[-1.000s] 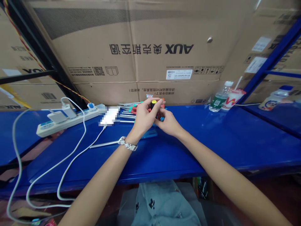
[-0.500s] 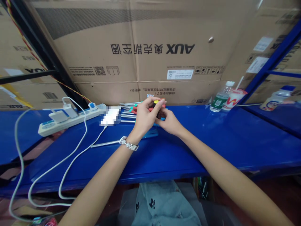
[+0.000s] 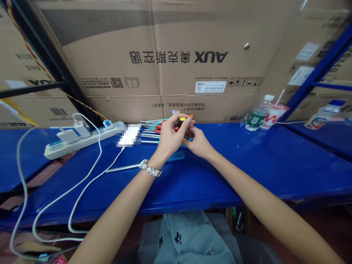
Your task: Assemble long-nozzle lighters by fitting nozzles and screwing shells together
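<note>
My left hand, with a silver bracelet on the wrist, is closed around the black handle of a screwdriver whose yellow end points up. Its shaft is hidden behind my fingers. Pressed against it from the right, my right hand has its fingers closed at the lower part of the handle; its fingertips are partly covered. Beneath the hands lies a flat blue case. Several tools with silver shafts and red and green handles lie just left of and behind my left hand. Another metal rod rests near the bracelet.
A white power strip with chargers and looping white cables takes up the left side of the blue table. A bright, blurred-out phone-like object is plugged in. Bottles and a cup stand right. Large cartons rise behind.
The screwdriver's black handle shows more between my hands, its yellow end slightly lower. My left thumb has shifted a little; both hands stay in about the same place.
</note>
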Demonstrator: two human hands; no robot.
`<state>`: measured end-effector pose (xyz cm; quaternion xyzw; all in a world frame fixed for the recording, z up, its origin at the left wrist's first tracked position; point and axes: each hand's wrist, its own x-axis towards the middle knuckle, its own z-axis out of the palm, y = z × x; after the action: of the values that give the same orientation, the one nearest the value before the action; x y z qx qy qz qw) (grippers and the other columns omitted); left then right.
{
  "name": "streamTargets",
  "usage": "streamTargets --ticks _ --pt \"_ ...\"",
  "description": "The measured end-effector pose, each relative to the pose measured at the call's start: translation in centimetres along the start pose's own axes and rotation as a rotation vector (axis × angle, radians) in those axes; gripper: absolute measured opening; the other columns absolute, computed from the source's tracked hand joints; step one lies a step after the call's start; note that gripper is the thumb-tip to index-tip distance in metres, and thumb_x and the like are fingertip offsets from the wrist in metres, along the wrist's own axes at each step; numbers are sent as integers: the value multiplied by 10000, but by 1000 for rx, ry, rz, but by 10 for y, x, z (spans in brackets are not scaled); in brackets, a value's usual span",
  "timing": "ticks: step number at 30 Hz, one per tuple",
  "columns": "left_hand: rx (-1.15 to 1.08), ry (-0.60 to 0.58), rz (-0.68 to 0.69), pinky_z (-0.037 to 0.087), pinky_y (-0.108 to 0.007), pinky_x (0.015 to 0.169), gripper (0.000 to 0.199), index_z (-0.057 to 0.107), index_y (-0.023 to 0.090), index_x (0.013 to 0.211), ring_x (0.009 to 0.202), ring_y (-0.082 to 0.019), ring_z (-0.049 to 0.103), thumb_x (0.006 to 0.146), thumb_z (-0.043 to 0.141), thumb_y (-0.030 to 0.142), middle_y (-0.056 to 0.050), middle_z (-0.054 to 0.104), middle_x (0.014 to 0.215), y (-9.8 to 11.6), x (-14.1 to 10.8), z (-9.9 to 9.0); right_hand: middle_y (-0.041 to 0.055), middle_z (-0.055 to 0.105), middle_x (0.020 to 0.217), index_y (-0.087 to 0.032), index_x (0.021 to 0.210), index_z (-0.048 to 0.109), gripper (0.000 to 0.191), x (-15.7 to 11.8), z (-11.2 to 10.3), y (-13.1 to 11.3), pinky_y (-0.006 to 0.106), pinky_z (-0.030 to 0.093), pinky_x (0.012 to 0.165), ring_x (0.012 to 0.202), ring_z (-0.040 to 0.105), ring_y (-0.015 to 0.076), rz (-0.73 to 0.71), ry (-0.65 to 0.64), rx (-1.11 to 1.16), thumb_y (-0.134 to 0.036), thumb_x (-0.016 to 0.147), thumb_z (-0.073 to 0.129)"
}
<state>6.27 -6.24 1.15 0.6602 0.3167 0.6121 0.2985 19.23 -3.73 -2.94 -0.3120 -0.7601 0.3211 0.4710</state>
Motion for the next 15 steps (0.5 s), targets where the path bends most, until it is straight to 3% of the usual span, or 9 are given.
streamTargets --ticks 4,7,11,13,15 --pt "-54 -194 -28 576 -342 902 264 684 199 1068 1063 -215 717 993 562 421 -100 766 1090 3 1 -8 46 665 862 -189 930 676 340 -4 -10 -10 358 520 752 795 608 204 -24 -100 73 -526 885 670" --pt "-8 -80 -30 578 -341 876 303 656 209 1139 1041 -215 718 937 661 435 -96 752 1120 0 -1 -2 35 658 799 -190 843 667 339 -4 -11 -7 371 511 772 795 607 211 -29 -37 47 -528 864 690" --pt "39 163 17 582 -293 745 353 628 190 928 850 -179 725 780 840 431 -63 758 967 -3 -3 10 23 631 754 -184 843 652 370 -1 -1 1 346 490 697 702 553 182 -1 114 4 -525 772 776" --pt "15 136 14 584 -291 707 309 630 185 896 807 -177 725 834 787 444 -68 765 935 -3 -3 10 24 625 768 -183 858 646 372 -1 2 1 338 482 681 677 530 169 -5 155 -11 -517 769 781" --pt "-10 35 5 595 -311 740 267 659 183 953 855 -197 738 919 686 447 -86 775 959 -1 -2 7 43 650 848 -184 929 660 358 -3 1 -4 346 496 724 720 557 179 -36 112 9 -512 812 746"
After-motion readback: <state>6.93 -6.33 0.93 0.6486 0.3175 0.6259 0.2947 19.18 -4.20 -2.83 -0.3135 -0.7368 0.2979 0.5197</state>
